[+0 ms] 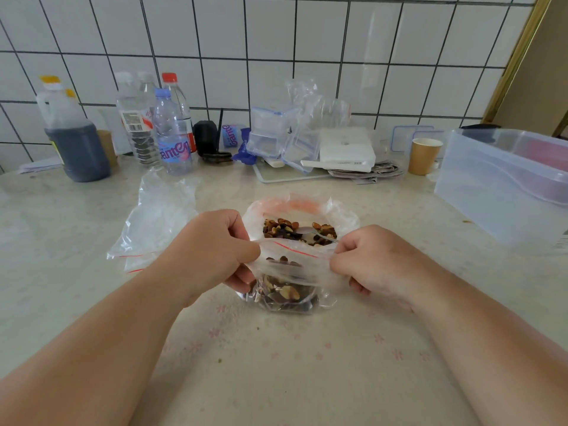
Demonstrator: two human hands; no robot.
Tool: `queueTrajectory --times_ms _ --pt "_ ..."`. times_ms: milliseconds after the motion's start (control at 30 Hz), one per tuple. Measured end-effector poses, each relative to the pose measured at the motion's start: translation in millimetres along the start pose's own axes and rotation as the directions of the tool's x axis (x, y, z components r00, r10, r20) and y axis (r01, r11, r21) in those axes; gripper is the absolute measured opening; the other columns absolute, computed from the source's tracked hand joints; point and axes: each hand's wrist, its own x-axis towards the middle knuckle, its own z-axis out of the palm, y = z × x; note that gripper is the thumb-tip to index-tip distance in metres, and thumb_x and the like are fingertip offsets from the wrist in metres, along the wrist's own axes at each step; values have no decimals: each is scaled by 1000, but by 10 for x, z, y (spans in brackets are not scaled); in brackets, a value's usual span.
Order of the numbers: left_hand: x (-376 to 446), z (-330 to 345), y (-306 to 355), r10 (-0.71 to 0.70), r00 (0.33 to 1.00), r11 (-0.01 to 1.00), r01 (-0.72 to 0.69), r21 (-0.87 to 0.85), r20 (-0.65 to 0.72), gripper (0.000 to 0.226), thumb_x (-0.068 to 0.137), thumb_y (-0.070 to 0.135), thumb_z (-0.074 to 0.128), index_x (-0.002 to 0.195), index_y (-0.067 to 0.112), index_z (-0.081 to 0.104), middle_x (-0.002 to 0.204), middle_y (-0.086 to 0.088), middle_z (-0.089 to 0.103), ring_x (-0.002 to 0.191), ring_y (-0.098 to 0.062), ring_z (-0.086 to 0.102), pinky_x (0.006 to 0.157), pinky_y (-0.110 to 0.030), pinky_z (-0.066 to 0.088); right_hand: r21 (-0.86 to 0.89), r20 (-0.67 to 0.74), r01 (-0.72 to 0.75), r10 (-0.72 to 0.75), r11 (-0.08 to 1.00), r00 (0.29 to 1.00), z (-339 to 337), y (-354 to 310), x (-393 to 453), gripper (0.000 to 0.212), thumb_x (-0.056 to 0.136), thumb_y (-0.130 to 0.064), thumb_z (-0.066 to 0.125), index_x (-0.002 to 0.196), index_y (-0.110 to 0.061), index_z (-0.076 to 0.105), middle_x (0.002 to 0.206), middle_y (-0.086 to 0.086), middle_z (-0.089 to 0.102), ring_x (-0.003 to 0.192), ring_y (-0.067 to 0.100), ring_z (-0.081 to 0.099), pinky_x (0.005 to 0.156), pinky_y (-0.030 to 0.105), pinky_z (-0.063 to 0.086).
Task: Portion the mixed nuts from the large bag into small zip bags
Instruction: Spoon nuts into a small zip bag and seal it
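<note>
Left hand [212, 250] pinching the left end of a small zip bag [289, 281] part-filled with nuts, right hand [373, 259] pinching its right end, large open bag [299, 222] of nuts with a spoon [313, 233] just beyond both hands, empty bags [153, 222] left of the left hand.

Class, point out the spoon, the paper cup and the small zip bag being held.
spoon [304, 230], head view, on its bowl.
paper cup [424, 157], head view, on its side wall.
small zip bag [292, 265], head view, below its red zip line.
</note>
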Motion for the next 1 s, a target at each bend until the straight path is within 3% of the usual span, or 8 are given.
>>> queueTrajectory --times_ms 133,267,400,500,633,733,867,1000 --pt "-13 -15 27 -105 991 994 107 -24 78 8 88 2 62 82 1 66 51 -7 64 45 -24 66 45 -31 56 284 105 -73 45 956 993 -3 -9 0 14 79 -7 56 67 -10 61 52 5 61 45 18 61 45 27 48" --pt "-60 -31 94 -179 942 935 253 -248 285 28 92 10 61 69 5 75 63 -15 63 44 -22 57 42 -30 53 651 339 -237 3 721 941 -61 -48 -5 4 74 -1 61 76 -4 60 60 11 58 47 19 57 41 23 44" --pt "-44 -44 95 -149 893 869 323 -375 424 34 95 25 61 74 7 81 78 -13 68 49 -17 58 45 -25 52 755 490 -346 -129 557 862 -95 -46 -2 37 70 -21 71 104 -7 71 77 9 63 63 19 58 53 28 50" --pt "-54 -44 94 -145 867 854 354 -382 478 24 73 27 75 80 6 82 73 -9 67 53 -13 59 45 -24 52 787 490 -375 -126 491 863 -40 -27 22 45 71 -19 74 114 -6 69 81 8 63 66 17 56 57 26 49" --pt "-42 -15 58 -117 879 860 323 -396 463 13 74 15 78 69 5 71 63 -10 60 49 -14 57 44 -22 51 752 435 -292 -113 591 893 10 -36 23 21 68 -9 76 88 -7 68 65 6 61 51 11 52 42 19 41" --pt "-22 -2 50 -104 923 917 233 -323 371 22 88 1 71 67 8 73 59 -12 59 46 -15 54 43 -21 49 586 228 -102 -43 804 973 36 -1 36 24 80 7 70 73 -14 62 67 9 56 44 10 45 38 21 36" --pt "-51 -20 62 -47 984 999 48 -3 171 25 84 -1 64 66 15 72 56 -8 67 41 -16 54 41 -21 45 153 -74 80 -69 985 995 50 65 53 23 83 -2 63 75 -24 66 56 0 60 44 13 58 47 29 46" --pt "-89 37 77 9 997 960 -29 277 72 11 81 12 63 78 21 68 57 -3 72 39 -16 63 50 -25 50 -43 -115 89 -94 995 989 44 47 27 26 83 -9 54 74 -31 65 54 -1 67 50 13 69 60 37 60"
